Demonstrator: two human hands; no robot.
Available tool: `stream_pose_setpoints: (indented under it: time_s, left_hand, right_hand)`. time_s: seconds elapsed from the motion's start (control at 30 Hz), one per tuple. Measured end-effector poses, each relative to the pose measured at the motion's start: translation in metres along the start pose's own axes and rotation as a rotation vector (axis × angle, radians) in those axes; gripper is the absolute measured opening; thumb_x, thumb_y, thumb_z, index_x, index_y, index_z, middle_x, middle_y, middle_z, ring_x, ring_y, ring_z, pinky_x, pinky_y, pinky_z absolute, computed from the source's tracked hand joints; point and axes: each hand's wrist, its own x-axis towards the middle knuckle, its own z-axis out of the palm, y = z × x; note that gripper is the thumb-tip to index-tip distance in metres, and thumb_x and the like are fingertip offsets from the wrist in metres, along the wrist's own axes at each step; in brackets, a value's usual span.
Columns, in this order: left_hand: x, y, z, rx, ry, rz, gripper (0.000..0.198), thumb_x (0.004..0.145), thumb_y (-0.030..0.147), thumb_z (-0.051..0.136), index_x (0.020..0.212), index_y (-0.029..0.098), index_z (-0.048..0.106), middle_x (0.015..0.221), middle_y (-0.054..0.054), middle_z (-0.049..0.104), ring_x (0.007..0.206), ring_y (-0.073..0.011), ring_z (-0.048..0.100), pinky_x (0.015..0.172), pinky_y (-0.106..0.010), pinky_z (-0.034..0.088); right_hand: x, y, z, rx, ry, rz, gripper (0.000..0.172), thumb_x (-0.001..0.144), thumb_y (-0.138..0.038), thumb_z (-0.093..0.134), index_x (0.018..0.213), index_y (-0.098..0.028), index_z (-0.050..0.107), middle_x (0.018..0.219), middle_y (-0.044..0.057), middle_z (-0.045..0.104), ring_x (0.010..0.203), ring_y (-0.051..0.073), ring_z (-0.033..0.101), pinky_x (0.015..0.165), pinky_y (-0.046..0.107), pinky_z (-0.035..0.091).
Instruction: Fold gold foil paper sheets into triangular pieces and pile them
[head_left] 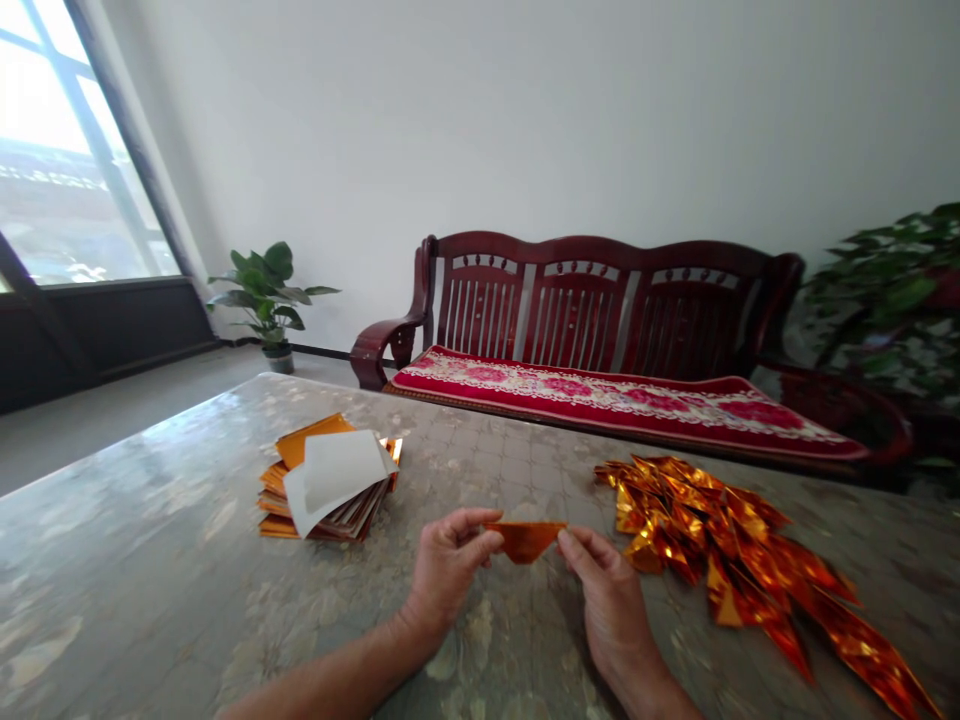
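Note:
Between my two hands is a small folded piece of orange-gold foil paper (523, 542), wide along its top edge and narrower at the bottom. My left hand (450, 560) pinches its left corner between thumb and fingers. At the right corner, the thumb and fingers of my right hand (604, 580) are closed on it. Both hands are above the table, near its middle. Off to the left lies a stack of foil paper sheets (330, 485), some showing gold and some white. Folded shiny gold foil pieces (720, 540) form a long heap to the right of my right hand.
The table (187, 600) has a patterned, glossy cover. Beyond it stands a dark red wooden bench (585, 310) with a red floral seat cover (622, 400). A potted plant (274, 290) is at the back left, and leafy greenery (900, 290) is at the right. A window (75, 160) is on the left.

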Motion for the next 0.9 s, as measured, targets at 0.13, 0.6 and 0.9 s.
stream_pose_setpoints:
  time_s: [0.13,0.6,0.9]
  left_hand:
    - [-0.002,0.005,0.001,0.009,0.035,0.022,0.020,0.060,0.025,0.081,0.077,0.015,0.078,0.054,0.000,0.065,0.050,-0.0128,0.054,0.051,-0.024,0.044]
    - [0.004,-0.001,-0.011,0.359,-0.119,0.282,0.012,0.073,0.024,0.078,0.084,0.027,0.079,0.087,-0.006,0.073,0.089,-0.0264,0.057,0.089,-0.034,0.039]
    - [-0.017,0.006,0.003,0.476,-0.401,0.382,0.050,0.080,0.023,0.072,0.128,0.034,0.063,0.120,-0.009,0.064,0.113,-0.0320,0.048,0.108,-0.043,0.023]
  right_hand:
    - [0.002,0.002,-0.002,-0.003,-0.026,0.000,0.032,0.063,-0.048,0.080,0.075,-0.018,0.076,0.068,0.002,0.070,0.066,0.018,0.060,0.066,0.028,0.050]
    - [-0.005,0.001,-0.004,-0.285,-0.085,-0.179,0.030,0.074,-0.046,0.071,0.069,-0.017,0.070,0.061,0.000,0.061,0.060,0.016,0.052,0.059,0.026,0.043]
    - [-0.014,-0.007,0.010,-0.263,-0.116,-0.138,0.029,0.075,-0.044,0.070,0.066,-0.017,0.068,0.061,0.000,0.063,0.062,0.016,0.054,0.062,0.026,0.044]
